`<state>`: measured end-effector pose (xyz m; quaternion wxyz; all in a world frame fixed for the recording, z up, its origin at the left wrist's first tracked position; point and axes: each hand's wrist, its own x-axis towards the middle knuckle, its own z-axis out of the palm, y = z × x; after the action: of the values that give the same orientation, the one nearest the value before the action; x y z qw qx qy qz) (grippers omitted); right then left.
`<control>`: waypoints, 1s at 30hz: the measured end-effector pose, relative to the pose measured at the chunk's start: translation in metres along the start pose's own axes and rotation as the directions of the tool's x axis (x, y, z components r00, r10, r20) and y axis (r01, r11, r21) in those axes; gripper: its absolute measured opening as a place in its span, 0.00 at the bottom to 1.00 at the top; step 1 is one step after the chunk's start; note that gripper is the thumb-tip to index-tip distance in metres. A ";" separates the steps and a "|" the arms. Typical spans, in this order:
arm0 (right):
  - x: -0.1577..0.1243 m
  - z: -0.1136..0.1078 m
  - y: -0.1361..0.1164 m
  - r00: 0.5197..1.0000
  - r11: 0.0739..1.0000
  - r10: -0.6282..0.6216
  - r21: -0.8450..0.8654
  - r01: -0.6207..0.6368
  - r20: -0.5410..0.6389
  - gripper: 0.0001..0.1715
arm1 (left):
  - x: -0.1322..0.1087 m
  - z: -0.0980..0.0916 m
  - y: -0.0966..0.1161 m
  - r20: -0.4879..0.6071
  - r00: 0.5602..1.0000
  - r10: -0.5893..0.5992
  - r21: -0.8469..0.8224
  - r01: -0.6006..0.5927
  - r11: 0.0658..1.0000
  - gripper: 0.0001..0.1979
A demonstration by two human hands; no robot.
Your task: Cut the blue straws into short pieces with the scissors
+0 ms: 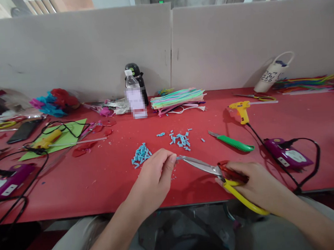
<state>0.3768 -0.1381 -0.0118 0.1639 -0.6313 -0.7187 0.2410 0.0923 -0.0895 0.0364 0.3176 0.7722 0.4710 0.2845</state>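
Note:
Near the table's front edge, my left hand pinches a small blue piece, its end just showing past the fingertips. My right hand is wrapped round the red and yellow handles of a pair of scissors. The blade tips point left and meet the blue piece; I cannot tell whether they touch it. Behind my left hand lies a heap of short blue pieces, with a looser scatter of blue pieces to its right. A green utility knife lies beyond the scissors, blade exposed.
A yellow glue gun and purple power box with a cable are on the right; another glue gun lies left on green paper. A clear bottle and pipe-cleaner bundles stand before the partition.

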 end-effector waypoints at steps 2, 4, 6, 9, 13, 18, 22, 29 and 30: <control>0.001 0.000 0.000 1.000 1.000 0.001 -0.005 -0.001 0.004 0.14 | 0.000 0.000 0.000 -0.003 1.000 0.002 0.001 -0.002 1.000 0.17; 0.001 0.000 0.000 1.000 1.000 -0.001 -0.018 0.001 0.005 0.13 | 0.000 0.000 0.000 -0.005 1.000 0.003 0.002 -0.003 1.000 0.17; 0.001 -0.001 -0.001 1.000 1.000 -0.004 -0.030 0.004 0.005 0.12 | -0.001 0.000 0.000 -0.006 1.000 0.006 0.004 -0.006 1.000 0.17; 0.001 -0.001 -0.003 1.000 0.999 -0.008 -0.037 0.009 0.009 0.12 | -0.001 0.000 0.000 -0.009 1.000 0.009 0.010 -0.009 1.000 0.17; 0.002 -0.002 -0.003 1.000 0.999 -0.017 -0.048 0.017 0.002 0.11 | -0.001 0.000 0.001 -0.007 1.000 0.000 0.012 0.000 1.000 0.17; 0.002 -0.001 -0.004 1.000 0.998 -0.021 -0.058 0.020 -0.021 0.14 | 0.000 0.001 0.001 -0.006 1.000 -0.016 -0.002 0.016 1.000 0.17; 0.002 0.001 -0.006 0.999 1.000 -0.008 -0.029 0.007 -0.037 0.18 | 0.000 0.000 0.001 -0.012 1.000 -0.010 -0.002 0.010 1.000 0.17; 0.002 0.000 -0.005 1.000 0.998 0.013 0.066 -0.011 -0.024 0.16 | 0.001 0.000 0.000 -0.027 1.000 0.006 -0.023 -0.006 1.000 0.16; 0.002 0.000 -0.005 1.000 0.998 0.008 0.060 -0.007 -0.018 0.15 | 0.001 0.000 0.000 -0.029 1.000 0.011 -0.024 -0.011 1.000 0.16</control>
<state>0.3729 -0.1369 -0.0088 0.1887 -0.6309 -0.7073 0.2572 0.0927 -0.0888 0.0361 0.3186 0.7668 0.4677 0.3029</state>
